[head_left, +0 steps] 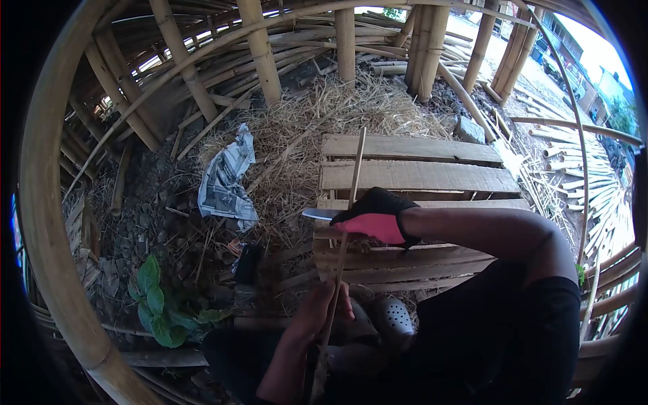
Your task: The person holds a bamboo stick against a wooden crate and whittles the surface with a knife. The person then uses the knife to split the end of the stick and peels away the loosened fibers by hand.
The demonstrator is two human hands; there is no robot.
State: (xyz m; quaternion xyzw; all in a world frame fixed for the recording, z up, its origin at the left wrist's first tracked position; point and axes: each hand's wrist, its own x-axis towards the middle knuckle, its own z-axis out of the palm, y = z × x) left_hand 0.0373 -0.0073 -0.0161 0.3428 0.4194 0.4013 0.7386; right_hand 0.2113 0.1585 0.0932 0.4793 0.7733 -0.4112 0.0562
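Right hand [374, 216]: wears a black and pink work glove. Its fingers are closed round the handle of a grey-bladed knife [317, 214], and the blade points to the person's left. The handle is hidden inside the glove.

Left hand [324, 307]: bare, fingers wrapped round the lower part of a thin pale bamboo strip [356, 165].

Position of the strip: it runs from the person's lap, up through the left hand, past the gloved hand and out over the platform. It stands nearly upright in the view, leaning slightly right at the top. The blade meets the strip just beside the gloved hand; the hand covers the point of contact, so whether the edge bites into the strip cannot be told.

Surroundings:
- A platform of pale wooden planks [418, 177] lies under both hands.
- A white perforated clog [395, 320] is near the left hand.
- A crumpled sheet of newspaper [226, 179] lies on dry straw [304, 115], left of the platform.
- A green leafy plant [158, 304] grows at lower left.
- Upright bamboo poles [260, 50] stand beyond.
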